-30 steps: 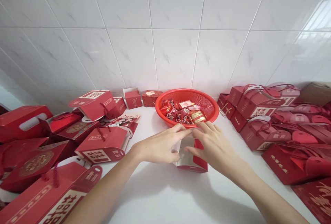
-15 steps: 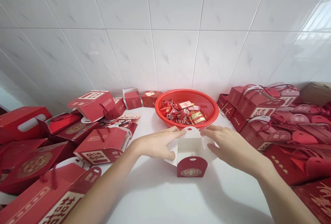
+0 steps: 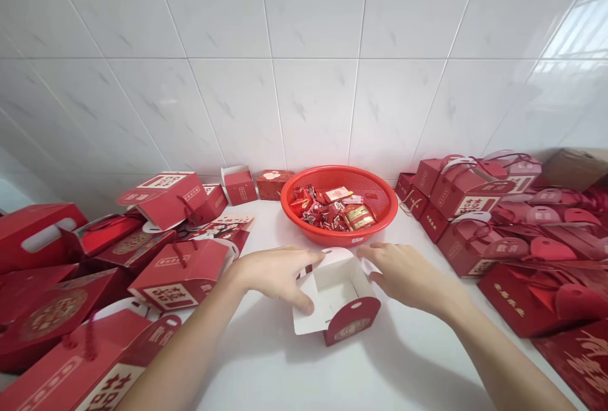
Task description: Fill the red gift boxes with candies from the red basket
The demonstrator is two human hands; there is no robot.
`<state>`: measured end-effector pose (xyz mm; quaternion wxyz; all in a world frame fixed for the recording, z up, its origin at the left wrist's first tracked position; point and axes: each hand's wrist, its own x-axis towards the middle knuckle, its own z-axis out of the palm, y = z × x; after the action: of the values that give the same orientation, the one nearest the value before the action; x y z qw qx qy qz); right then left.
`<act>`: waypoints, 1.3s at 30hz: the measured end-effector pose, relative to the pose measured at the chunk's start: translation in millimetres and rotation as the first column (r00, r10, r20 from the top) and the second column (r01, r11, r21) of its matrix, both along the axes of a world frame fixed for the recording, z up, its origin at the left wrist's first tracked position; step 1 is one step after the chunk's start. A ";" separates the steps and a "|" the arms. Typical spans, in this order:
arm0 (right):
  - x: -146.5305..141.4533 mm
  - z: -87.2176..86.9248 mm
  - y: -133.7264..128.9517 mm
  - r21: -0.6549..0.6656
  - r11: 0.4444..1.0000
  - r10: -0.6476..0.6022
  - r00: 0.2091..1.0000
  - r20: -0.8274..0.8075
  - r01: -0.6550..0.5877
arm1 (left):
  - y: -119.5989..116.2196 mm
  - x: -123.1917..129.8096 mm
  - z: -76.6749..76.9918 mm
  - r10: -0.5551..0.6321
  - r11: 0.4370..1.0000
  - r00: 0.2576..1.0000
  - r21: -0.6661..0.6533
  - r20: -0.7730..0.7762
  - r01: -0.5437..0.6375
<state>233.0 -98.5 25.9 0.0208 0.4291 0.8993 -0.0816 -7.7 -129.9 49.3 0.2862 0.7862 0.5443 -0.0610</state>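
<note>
A small red gift box (image 3: 349, 322) with a white inside stands on the white tabletop, its top open and nothing visible in it. It has a rounded front panel with a hole and a pale round print. My left hand (image 3: 278, 277) grips its left side, the thumb on the white left flap (image 3: 311, 294) and the fingers reaching toward the back panel. On the other side, my right hand (image 3: 408, 275) has its thumb and fingertips against the box's right wall and back corner. The right flap is mostly hidden.
Behind the box stands a red plastic basket (image 3: 339, 237) with wrapped sweets (image 3: 327, 208). Red gift boxes crowd the left (image 3: 164, 271), and more are stacked along the right (image 3: 468, 189). A tiled wall (image 3: 313, 107) closes off the back.
The box has turned, its front now angled toward the right, and its left flap lies spread outward and lower. Both hands stay at its sides. The view has shifted slightly.
</note>
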 end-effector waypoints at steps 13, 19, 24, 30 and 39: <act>-1.4 16.3 15.6 0.072 0.977 -0.163 0.925 -0.342 0.199 | 0.3 -15.8 18.0 0.015 0.991 0.991 0.130 0.133 -0.033; -10.2 10.7 79.5 -0.065 0.956 -0.236 0.614 -0.753 0.288 | 51.5 -14.1 11.1 0.038 0.930 0.934 0.329 0.356 -0.163; -37.7 -16.3 135.9 -0.197 0.915 -0.339 0.409 -0.847 0.351 | 124.0 24.4 -18.4 -0.109 0.972 0.984 0.221 0.138 0.077; -42.4 -36.6 154.8 -0.256 0.895 -0.374 0.302 -0.877 0.367 | 176.6 56.8 -56.7 -0.100 0.988 0.949 0.086 -0.298 0.132; -37.6 -48.7 163.9 -0.373 0.868 -0.451 0.205 -0.869 0.327 | 205.1 44.5 -63.9 -0.053 0.977 0.990 0.211 0.132 0.024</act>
<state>195.4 65.3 -22.8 -0.5016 0.5097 0.5964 -0.3646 36.8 75.2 -14.6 0.2374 0.8247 0.5114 0.0450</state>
